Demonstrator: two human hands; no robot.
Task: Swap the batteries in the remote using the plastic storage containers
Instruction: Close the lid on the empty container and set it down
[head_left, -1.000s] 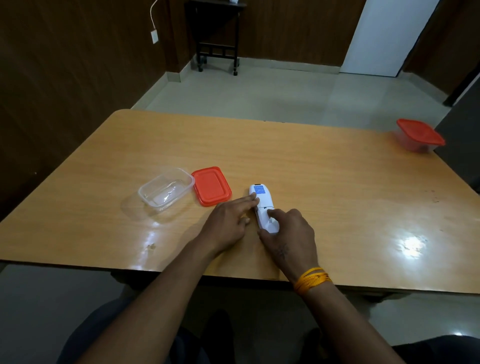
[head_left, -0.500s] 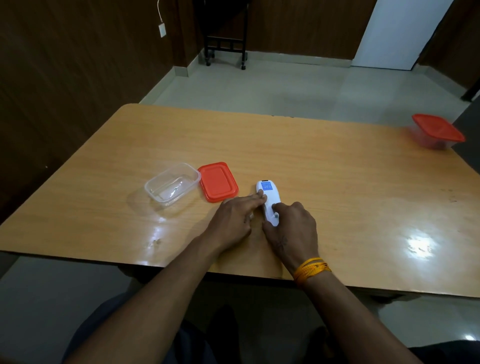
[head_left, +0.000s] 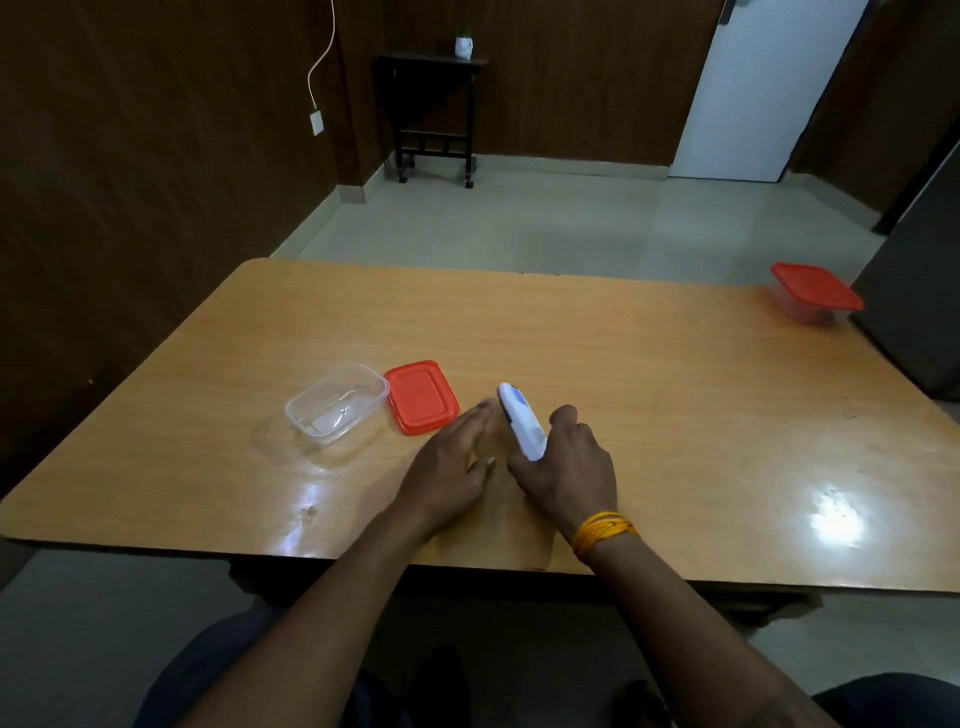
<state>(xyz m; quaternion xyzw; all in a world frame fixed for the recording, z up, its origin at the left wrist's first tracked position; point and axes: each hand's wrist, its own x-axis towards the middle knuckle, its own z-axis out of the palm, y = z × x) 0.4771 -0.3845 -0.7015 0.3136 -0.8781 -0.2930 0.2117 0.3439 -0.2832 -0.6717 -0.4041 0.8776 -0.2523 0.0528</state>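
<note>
The right hand (head_left: 563, 467) is curled round the near end of the slim white plastic remote (head_left: 521, 420), whose far end is tilted away from the wrist. The left hand (head_left: 451, 460), fingers straight and blurred, lies just beside the remote on the glossy wooden table (head_left: 649, 395). The remote is judged light, rigid and smooth; it is best gripped along its long edges. Beyond the left hand lie the flat red lid (head_left: 421, 396) and the clear open container (head_left: 337, 404). Well beyond the right hand stands a red-lidded container (head_left: 814, 292)
</note>
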